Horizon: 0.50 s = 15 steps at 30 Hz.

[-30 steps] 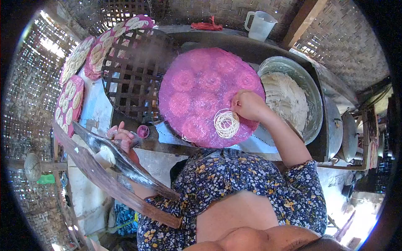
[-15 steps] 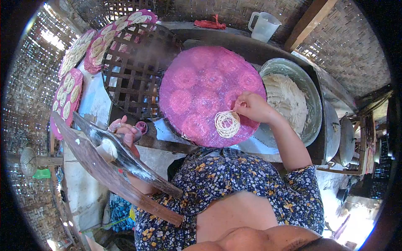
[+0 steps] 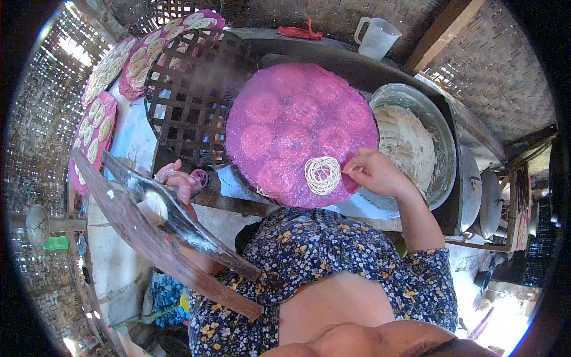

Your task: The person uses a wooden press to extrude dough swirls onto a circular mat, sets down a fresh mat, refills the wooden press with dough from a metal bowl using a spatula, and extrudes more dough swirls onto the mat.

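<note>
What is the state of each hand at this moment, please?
Left hand: closed, holding the wooden press.
Right hand: fingers bent beside the pale strand coil; whether it pinches anything cannot be told.

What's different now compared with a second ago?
The right hand has moved to the right and nearer the person's body, from the upper right edge of the pale coil to its right side, leaving a pink coil in clearer view. Whether the hand let go of anything is unclear. The pale coil still lies on the round pink surface, and the left hand stays at the wooden tool.
</note>
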Tool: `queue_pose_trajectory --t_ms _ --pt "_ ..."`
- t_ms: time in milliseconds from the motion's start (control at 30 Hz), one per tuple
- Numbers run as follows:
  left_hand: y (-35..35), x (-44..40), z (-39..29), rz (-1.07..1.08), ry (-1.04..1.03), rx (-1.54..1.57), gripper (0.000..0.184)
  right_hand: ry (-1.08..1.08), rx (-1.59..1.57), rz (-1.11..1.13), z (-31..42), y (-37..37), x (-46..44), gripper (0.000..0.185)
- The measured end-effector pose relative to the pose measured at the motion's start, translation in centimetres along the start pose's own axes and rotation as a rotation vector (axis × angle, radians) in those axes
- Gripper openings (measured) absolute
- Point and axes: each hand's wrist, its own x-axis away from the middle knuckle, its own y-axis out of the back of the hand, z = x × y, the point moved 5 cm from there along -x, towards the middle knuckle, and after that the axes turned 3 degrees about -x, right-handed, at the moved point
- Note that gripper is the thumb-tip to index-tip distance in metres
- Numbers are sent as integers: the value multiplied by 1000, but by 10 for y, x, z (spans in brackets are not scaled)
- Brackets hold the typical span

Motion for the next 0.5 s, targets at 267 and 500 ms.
queue_pose_trajectory --t_ms 267,500 --pt "-35 -7 9 146 -117 -651 19 234 -510 29 58 20 14 50" --pt "-130 -34 -25 474 -215 -614 54 -100 -821 496 75 -4 13 81"
